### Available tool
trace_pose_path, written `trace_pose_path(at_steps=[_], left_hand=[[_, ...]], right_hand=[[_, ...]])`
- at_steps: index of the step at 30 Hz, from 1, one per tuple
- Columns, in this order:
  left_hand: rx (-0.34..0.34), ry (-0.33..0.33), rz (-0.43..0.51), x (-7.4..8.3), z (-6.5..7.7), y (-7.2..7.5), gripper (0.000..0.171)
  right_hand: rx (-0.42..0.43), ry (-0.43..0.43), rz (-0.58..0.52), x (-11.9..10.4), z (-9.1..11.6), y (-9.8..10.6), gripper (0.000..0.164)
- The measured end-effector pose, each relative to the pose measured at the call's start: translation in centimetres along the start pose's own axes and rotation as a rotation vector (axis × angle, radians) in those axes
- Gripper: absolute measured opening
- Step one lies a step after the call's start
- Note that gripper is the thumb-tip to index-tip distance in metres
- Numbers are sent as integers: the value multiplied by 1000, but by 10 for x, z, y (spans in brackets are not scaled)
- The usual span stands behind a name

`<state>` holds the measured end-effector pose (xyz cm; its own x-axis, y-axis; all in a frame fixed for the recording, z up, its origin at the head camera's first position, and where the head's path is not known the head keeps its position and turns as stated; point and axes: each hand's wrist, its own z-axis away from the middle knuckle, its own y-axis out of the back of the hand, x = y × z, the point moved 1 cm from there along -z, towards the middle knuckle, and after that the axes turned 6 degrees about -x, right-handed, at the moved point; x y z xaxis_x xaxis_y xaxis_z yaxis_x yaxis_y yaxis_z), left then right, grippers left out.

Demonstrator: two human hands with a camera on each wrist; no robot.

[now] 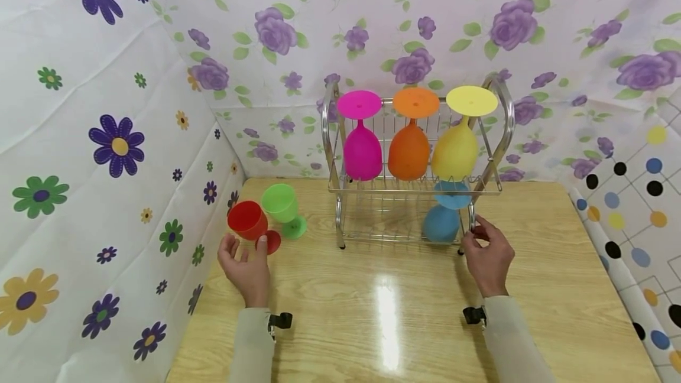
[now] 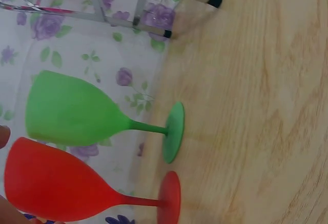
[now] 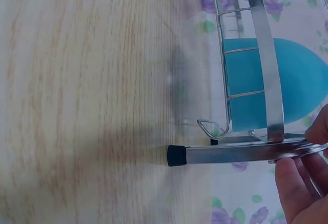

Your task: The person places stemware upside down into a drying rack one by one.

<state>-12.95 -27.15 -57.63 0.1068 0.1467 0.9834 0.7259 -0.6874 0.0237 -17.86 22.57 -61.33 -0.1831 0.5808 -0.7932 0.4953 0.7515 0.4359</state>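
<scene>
A red plastic goblet (image 1: 247, 221) stands upright at the table's left side, beside a green goblet (image 1: 279, 204). My left hand (image 1: 247, 269) is at the red goblet's near side, fingers spread and loosely bent; whether they touch it is unclear. Only bits of that hand show in the left wrist view. With thumb and fingers, my right hand (image 1: 490, 256) grips the right front leg of a metal dish rack (image 1: 388, 192). Upside down on the rack's upper tier are a magenta goblet (image 1: 363, 152), an orange goblet (image 1: 408, 152) and a yellow goblet (image 1: 455, 149). A blue goblet (image 3: 302, 83) sits inverted on the lower tier's right end.
The wooden table (image 1: 340, 312) carries the rack near its back edge. Flowered cloth (image 1: 319, 10) hangs behind it. Another flowered cloth (image 1: 74, 205) lines the left side, and a dotted cloth (image 1: 628, 217) the right.
</scene>
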Motion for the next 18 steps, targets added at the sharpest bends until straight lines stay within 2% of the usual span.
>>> trace_pose_path(at_steps=[7, 18], left_hand=[[-46, -11, 14, -16, -11, -7, 80], [-50, -14, 82, -24, -30, -19, 95]], right_hand=[[-26, -34, -44, 0, -2, 4, 43], [-36, -48, -14, -4, -8, 5, 41]])
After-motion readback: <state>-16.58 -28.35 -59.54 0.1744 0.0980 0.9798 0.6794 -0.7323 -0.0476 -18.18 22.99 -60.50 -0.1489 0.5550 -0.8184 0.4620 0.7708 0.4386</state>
